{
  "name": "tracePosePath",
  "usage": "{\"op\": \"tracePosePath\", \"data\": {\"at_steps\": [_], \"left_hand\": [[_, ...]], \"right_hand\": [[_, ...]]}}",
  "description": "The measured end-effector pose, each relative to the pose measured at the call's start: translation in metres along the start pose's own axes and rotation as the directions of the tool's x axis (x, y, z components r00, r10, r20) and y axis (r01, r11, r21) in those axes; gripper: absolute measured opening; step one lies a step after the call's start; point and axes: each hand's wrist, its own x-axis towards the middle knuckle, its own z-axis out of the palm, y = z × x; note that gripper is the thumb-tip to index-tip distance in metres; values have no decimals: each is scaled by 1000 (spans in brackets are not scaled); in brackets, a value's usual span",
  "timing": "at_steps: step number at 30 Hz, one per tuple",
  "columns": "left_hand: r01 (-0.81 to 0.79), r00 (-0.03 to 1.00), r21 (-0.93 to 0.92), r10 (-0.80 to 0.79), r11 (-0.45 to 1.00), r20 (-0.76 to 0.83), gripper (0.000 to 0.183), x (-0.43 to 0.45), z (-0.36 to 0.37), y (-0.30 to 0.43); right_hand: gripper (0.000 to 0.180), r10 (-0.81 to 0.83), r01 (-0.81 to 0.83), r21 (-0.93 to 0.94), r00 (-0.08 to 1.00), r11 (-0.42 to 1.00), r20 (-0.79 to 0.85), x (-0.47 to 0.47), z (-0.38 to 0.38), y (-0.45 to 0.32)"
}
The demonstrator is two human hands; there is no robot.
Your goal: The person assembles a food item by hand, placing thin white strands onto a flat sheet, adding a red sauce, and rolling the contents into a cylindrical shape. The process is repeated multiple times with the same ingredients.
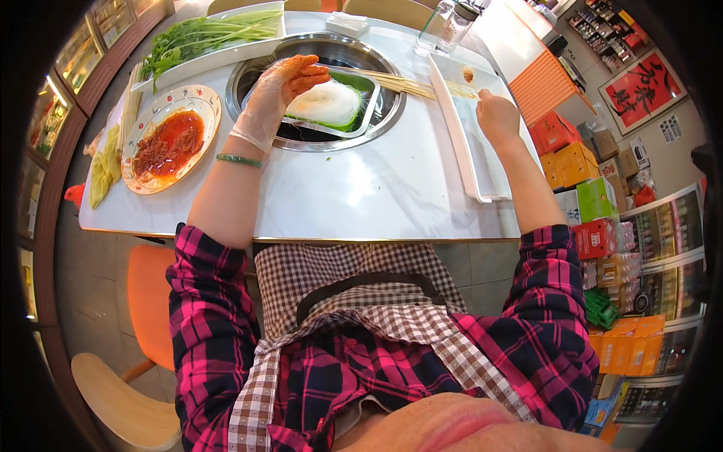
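Observation:
My left hand (291,82) wears a clear plastic glove with red sauce on the fingers. It hovers over a green-and-clear tray (370,101) of white noodle-like strands (327,103), fingers extended, with nothing seen in them. My right hand (497,120) is bare and pinches the end of what looks like a skewer (464,90), over a long white tray (469,169). A reddish-brown food piece (468,74) lies in that tray. Several bamboo skewers (395,83) rest across the green tray's far right side. A patterned plate (212,107) at left holds red sauce (178,130) with dark clumps.
The green tray sits over a round metal-rimmed table well (390,127). A white tray (214,64) of leafy green stalks (214,34) stands at far left. Yellow-green leaves (107,169) and more sticks (131,107) lie beyond the plate. Glass bottles (446,25) stand at far right.

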Motion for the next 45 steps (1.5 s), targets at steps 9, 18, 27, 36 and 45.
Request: {"op": "tracePosePath", "data": {"at_steps": [9, 18, 27, 36, 45], "left_hand": [[2, 1000, 60, -2, 998, -4, 46, 0, -3, 2], [44, 997, 60, -40, 997, -61, 46, -1, -2, 6], [15, 998, 39, -13, 999, -54, 47, 1, -9, 4], [-137, 990, 50, 136, 989, 26, 49, 2, -9, 7], [-145, 989, -250, 138, 957, -45, 33, 8, -17, -20]], "right_hand": [[14, -113, 128, -107, 985, 986, 134, 5, 36, -10], [20, 36, -75, 114, 949, 991, 314, 5, 18, -24], [32, 57, -157, 353, 959, 922, 277, -19, 10, -11], [20, 95, 32, 609, 980, 792, -175, -33, -91, -54], [19, -281, 195, 838, 958, 510, -52, -105, -114, -187]]}}
